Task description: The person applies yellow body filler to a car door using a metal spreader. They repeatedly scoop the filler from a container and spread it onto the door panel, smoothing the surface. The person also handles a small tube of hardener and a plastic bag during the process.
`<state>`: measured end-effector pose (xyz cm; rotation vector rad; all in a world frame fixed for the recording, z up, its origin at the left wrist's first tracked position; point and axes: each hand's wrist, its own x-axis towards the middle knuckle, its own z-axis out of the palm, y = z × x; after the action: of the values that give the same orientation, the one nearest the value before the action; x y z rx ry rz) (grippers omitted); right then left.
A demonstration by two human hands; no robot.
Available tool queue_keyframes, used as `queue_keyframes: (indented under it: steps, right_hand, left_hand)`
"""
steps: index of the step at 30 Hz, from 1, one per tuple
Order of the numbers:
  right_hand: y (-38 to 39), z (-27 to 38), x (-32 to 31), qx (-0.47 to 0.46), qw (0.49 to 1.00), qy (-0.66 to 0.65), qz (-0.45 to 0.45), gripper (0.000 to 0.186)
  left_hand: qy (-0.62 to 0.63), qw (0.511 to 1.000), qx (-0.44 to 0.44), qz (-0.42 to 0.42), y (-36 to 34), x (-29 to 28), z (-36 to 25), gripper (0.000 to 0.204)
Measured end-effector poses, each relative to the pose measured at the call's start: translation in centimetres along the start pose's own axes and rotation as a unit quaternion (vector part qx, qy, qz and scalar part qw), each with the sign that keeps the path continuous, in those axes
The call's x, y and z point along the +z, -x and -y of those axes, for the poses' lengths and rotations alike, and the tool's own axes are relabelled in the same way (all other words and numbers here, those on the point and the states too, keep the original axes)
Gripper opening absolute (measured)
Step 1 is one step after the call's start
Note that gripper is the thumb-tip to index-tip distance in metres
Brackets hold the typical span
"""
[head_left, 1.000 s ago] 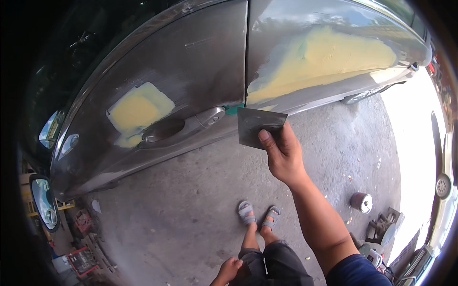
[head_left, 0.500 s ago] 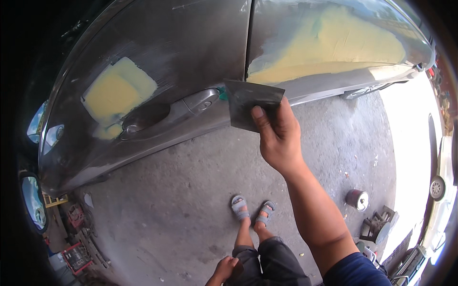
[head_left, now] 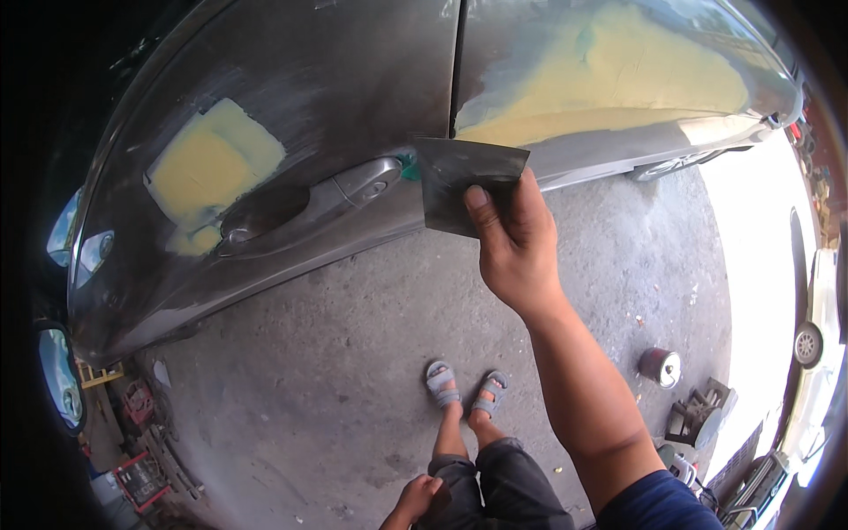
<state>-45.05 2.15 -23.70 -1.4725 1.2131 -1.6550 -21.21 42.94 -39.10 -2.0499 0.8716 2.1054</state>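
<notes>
My right hand (head_left: 519,238) is closed on a dark grey sheet of sandpaper (head_left: 450,181), thumb on the near face, fingers behind it. The sheet is slightly curved and is held up in front of the car's door seam, to the right of the silver door handle (head_left: 362,185). Whether it touches the body cannot be told. A yellow filler patch (head_left: 208,172) lies left of the handle; a larger one (head_left: 618,79) spreads over the panel right of the seam. At the lower edge my left hand (head_left: 415,502) is curled beside my shorts; what it holds, if anything, is unclear.
A round can (head_left: 660,367) and a small stool (head_left: 701,413) stand on the concrete floor (head_left: 309,353) to the right. Toolboxes and clutter (head_left: 146,477) sit at the lower left, below a side mirror (head_left: 60,375). Another car (head_left: 817,327) is outside at right.
The car and floor have shifted very slightly in view, toward the upper left. My right hand still grips the sandpaper, now a little higher in the picture; my left hand looks unchanged.
</notes>
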Motion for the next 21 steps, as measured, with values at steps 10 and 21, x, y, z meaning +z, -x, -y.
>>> queue_keyframes:
  steps: [10, 21]
  right_hand:
    - [1.6, 1.4, -1.3, 0.046, 0.997, -0.06, -0.008, 0.019]
    - [19.5, 2.4, -5.2, 0.414, 0.894, 0.034, 0.171, 0.034]
  left_hand:
    - [0.011, 1.0, 0.024, -0.007, -1.1, 0.0, 2.0, 0.026]
    - [0.267, 0.948, 0.172, -0.02, 2.7, -3.6, -13.1, 0.015]
